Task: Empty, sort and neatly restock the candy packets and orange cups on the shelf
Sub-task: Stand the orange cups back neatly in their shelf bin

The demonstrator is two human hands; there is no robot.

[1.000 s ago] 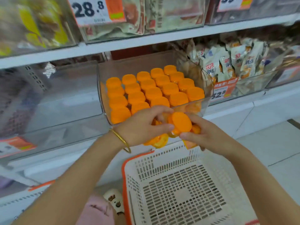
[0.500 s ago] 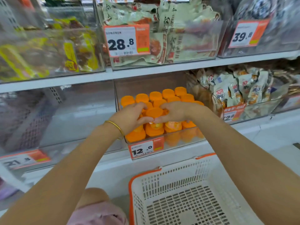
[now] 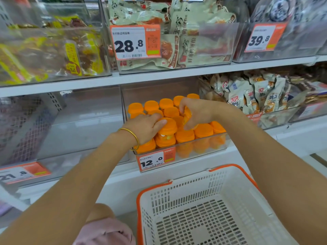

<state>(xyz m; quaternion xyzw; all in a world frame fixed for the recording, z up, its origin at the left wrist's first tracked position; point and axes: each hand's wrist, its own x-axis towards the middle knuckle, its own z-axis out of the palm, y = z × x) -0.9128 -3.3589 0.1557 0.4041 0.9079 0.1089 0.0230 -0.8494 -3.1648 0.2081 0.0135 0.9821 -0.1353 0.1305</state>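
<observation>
1. Both bare forearms reach forward and upward, drawing together toward the middle.
2. The left hand [image 3: 144,128] lies palm down, its thumb and fingers curled round the top of an orange cup [image 3: 168,127].
3. The right hand [image 3: 197,112] arches with its knuckles up and its fingers bent downward, gripping a tilted cup [image 3: 187,114].

Place: a shop, at a snack aisle.
Shelving: a white shelf [image 3: 177,73] lined with clear bins [image 3: 221,43] of packaged snacks.
Price tags: orange-edged labels [image 3: 135,42] on the bin fronts, reading 28.8, 39.8 and 12.0.
Basket: a white shopping basket [image 3: 185,191] with an orange rim, below the shelves.
</observation>
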